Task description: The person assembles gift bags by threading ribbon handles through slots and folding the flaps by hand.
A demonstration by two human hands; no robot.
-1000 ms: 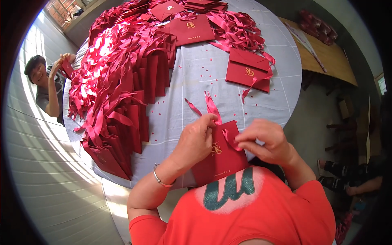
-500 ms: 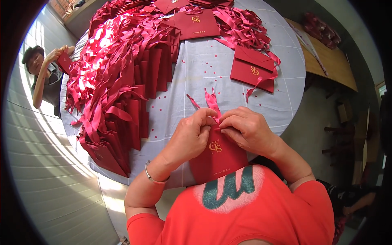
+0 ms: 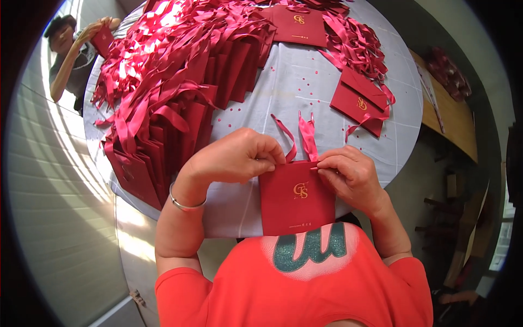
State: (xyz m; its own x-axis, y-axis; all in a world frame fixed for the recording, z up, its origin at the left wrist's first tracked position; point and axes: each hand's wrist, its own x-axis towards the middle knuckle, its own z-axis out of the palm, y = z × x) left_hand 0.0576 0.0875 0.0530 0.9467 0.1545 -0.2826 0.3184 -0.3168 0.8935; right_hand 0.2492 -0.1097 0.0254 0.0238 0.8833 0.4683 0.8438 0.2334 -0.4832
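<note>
A flat red paper gift bag (image 3: 297, 210) with a gold emblem rests upright against my shirt at the table's near edge. At its top left corner, my left hand (image 3: 248, 155) is closed in a pinch. My right hand (image 3: 351, 171) pinches the top right edge, thumb in front; a small pale tip pokes out beside the fingers, perhaps a ribbon end. From behind the bag's top rises a pink ribbon (image 3: 308, 136) with two thin tips. A narrower ribbon strand (image 3: 286, 133) curves up near my left fingers.
Rows of red bags (image 3: 229, 71) with tangled ribbons (image 3: 163, 71) fill the table's left side. Another red bag (image 3: 362, 103) lies to the right. Small red dots are scattered over the pale tablecloth (image 3: 245, 122). Across the table at far left, a person (image 3: 73, 57) holds a red bag.
My hands have moved apart from the middle of the bag's top to its two corners. The view has shifted, and the ribbon now stands more upright behind the bag.
</note>
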